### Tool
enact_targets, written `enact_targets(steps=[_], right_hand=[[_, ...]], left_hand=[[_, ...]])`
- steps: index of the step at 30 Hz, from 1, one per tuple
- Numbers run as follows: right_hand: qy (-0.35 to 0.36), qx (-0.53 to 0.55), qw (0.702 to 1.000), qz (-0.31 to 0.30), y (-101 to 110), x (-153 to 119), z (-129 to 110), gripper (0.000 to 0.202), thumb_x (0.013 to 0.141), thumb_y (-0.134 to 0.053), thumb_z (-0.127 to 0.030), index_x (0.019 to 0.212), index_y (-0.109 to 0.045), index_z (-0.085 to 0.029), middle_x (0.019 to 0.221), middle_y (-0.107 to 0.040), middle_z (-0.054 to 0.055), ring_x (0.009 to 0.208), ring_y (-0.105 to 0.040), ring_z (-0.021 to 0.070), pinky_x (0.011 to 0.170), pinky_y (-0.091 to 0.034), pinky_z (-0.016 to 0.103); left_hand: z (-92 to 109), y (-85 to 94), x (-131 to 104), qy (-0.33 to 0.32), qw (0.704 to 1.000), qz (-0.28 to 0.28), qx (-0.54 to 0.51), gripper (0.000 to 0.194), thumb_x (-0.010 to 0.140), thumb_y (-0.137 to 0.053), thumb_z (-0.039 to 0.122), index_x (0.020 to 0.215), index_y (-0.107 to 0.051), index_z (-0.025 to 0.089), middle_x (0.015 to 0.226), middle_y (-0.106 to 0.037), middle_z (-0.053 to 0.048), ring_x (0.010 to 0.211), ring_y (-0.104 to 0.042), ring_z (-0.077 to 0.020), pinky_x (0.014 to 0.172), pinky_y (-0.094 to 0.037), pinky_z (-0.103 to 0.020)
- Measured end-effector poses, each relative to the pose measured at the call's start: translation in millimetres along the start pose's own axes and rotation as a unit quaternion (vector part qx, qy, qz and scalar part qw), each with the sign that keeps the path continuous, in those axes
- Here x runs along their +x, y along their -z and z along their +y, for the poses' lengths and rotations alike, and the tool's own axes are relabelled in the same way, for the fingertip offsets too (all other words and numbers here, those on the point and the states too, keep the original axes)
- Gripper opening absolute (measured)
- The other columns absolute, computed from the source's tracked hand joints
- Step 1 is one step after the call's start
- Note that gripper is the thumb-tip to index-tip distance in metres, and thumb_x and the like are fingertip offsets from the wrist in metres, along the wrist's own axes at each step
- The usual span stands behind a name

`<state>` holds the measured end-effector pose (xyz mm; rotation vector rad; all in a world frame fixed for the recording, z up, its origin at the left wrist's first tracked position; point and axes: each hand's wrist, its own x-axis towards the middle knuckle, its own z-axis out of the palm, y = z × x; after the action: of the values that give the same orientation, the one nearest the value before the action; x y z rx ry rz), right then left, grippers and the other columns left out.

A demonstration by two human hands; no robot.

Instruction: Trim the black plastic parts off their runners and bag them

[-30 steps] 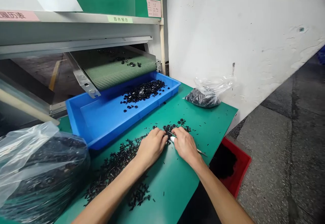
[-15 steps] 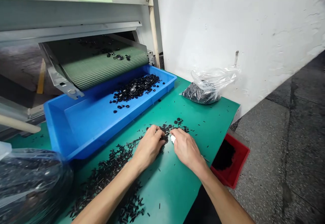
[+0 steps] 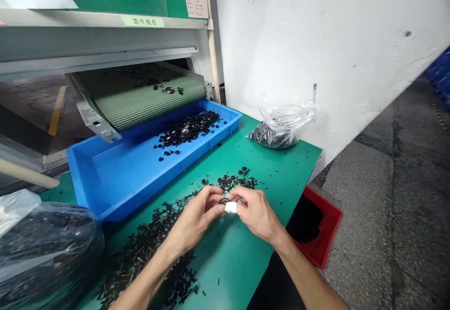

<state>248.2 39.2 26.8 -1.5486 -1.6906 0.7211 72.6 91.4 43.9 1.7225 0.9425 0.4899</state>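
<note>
My left hand (image 3: 206, 209) pinches a small round black part (image 3: 224, 200) between thumb and fingers. Close against it, my right hand (image 3: 253, 209) holds a small white piece (image 3: 231, 207), its fingertips by the black part. Both hands are just above the green tabletop (image 3: 225, 263). Behind them lies a cluster of small round black parts (image 3: 230, 181). A long heap of thin black pieces (image 3: 147, 242) spreads to the left, partly hidden by my left forearm.
A blue tray (image 3: 116, 178) with black parts stands under a green conveyor belt (image 3: 151, 103). Clear bags of black parts stand at back right (image 3: 274, 136) and front left (image 3: 52, 249). A red bin (image 3: 330, 225) sits below the table's right edge.
Both hands have drawn back from the cluster and come together, with the black part lifted between them. The white piece now shows more fully. The camera view has tilted up slightly.
</note>
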Motion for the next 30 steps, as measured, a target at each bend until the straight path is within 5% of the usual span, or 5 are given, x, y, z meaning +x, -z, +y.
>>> enact_targets(steps=[10,17,22,27,30], right_hand=[[-0.016,-0.086,0.996,-0.017,-5.5,-15.6,-2.4,0.021,0.085,-0.045,-0.012,0.084,-0.065,-0.019,0.064,-0.061,-0.002,0.056,-0.051,0.0106,0.049,-0.029,0.022],[-0.020,-0.159,0.987,-0.029,9.7,-19.8,3.3,0.040,0.085,-0.043,-0.007,0.117,-0.057,-0.024,0.093,-0.068,0.004,0.075,-0.062,0.0167,0.060,-0.037,0.024],[-0.073,-0.202,0.977,-0.005,-6.9,-35.6,11.6,0.024,0.088,-0.040,-0.006,0.097,-0.059,-0.016,0.082,-0.067,0.009,0.068,-0.062,0.0198,0.060,-0.038,0.027],[-0.064,-0.203,0.977,0.023,-17.5,-44.0,20.6,0.023,0.086,-0.045,-0.006,0.096,-0.058,-0.021,0.087,-0.068,0.005,0.077,-0.064,0.0199,0.065,-0.039,0.026],[-0.055,-0.193,0.979,0.030,-16.9,-44.7,27.5,0.028,0.083,-0.045,-0.002,0.096,-0.058,-0.023,0.085,-0.068,0.002,0.076,-0.065,0.0194,0.065,-0.039,0.026]], left_hand=[[1.7,-12.0,-15.4,0.004,0.996,-0.077,0.055,0.023,0.091,-0.049,0.043,0.105,-0.053,0.026,0.086,-0.069,-0.003,0.077,-0.063,-0.0214,0.065,-0.048,-0.031],[17.4,16.1,3.4,0.050,0.986,0.072,0.142,0.032,0.078,-0.063,0.051,0.095,-0.066,0.024,0.084,-0.071,-0.002,0.074,-0.064,-0.0228,0.068,-0.050,-0.034],[82.7,-6.1,81.6,-0.125,0.970,0.165,0.130,0.029,0.084,-0.057,0.035,0.107,-0.068,0.022,0.076,-0.068,-0.003,0.066,-0.063,-0.0197,0.063,-0.051,-0.033],[142.9,-52.0,198.8,-0.228,0.954,0.134,0.142,0.029,0.080,-0.054,0.014,0.106,-0.068,0.015,0.092,-0.068,-0.008,0.070,-0.063,-0.0179,0.068,-0.051,-0.033],[162.7,-71.0,213.7,-0.249,0.948,0.120,0.161,0.041,0.075,-0.052,0.003,0.114,-0.061,0.013,0.107,-0.065,-0.012,0.082,-0.063,-0.0202,0.079,-0.050,-0.037]])
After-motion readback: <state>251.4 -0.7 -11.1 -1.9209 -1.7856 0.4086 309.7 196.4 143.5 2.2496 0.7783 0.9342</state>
